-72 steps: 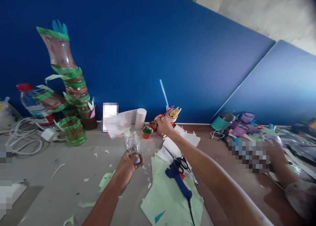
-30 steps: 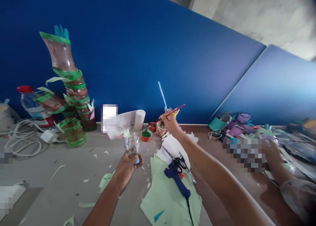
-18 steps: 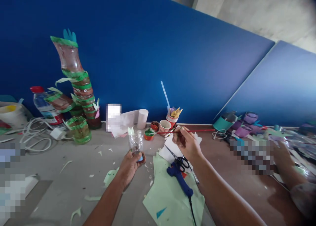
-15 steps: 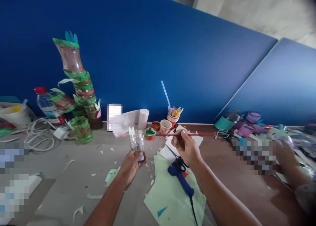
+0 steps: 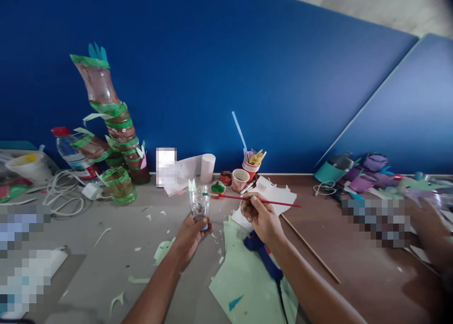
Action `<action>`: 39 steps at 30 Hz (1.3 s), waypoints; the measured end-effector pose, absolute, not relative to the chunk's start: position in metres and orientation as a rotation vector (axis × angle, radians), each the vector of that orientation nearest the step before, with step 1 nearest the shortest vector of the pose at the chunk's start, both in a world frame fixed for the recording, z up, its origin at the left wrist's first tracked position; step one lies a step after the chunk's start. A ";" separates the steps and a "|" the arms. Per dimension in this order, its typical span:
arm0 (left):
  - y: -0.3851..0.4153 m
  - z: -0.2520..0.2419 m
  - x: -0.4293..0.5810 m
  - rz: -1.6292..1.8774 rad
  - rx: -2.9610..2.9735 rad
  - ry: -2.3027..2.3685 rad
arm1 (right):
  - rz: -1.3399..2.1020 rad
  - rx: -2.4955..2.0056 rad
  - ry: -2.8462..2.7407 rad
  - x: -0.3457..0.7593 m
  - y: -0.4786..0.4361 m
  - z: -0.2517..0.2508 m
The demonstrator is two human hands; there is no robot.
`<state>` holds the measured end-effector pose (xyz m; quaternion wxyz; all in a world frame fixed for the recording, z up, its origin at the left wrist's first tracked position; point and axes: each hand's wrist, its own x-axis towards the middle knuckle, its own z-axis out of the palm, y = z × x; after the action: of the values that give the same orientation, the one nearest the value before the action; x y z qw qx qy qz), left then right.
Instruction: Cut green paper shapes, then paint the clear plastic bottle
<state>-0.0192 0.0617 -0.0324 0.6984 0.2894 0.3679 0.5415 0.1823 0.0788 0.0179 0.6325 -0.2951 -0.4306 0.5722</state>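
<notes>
My left hand (image 5: 193, 234) is closed around the lower end of a clear plastic bottle piece (image 5: 201, 205), with a bit of blue showing under the fingers. Pale pointed paper shapes stand at its rim. In my right hand (image 5: 260, 215) a red paintbrush (image 5: 283, 203) is pinched, lying nearly level. Its green-coated tip is at the upper right of the bottle piece; whether it touches the plastic I cannot tell. Just behind the brush sits a small container of green paint (image 5: 218, 188). A blue glue gun (image 5: 264, 255) lies below my right hand on light green paper (image 5: 253, 286).
A tall painted bottle model (image 5: 122, 126) stands at left, beside a green-rimmed cup (image 5: 118, 185) and a white cable (image 5: 65, 192). Paper cups (image 5: 240, 178) stand at the back. A wooden stick (image 5: 311, 248) lies at right, where another person's hand (image 5: 426, 215) works.
My right hand has come left and slightly lower, and the brush now slants, its tip at the bottle piece. The wooden stick has come into view; the scissors are no longer visible. The view has shifted slightly.
</notes>
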 end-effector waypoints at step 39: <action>0.063 -0.049 -0.008 1.305 1.030 1.179 | 1.162 -0.693 -1.153 0.171 0.058 0.028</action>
<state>-0.0083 0.0633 -0.0486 0.5242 0.4303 0.4926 0.5453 0.1706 0.0582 0.0275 0.6302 -0.3028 -0.5035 0.5075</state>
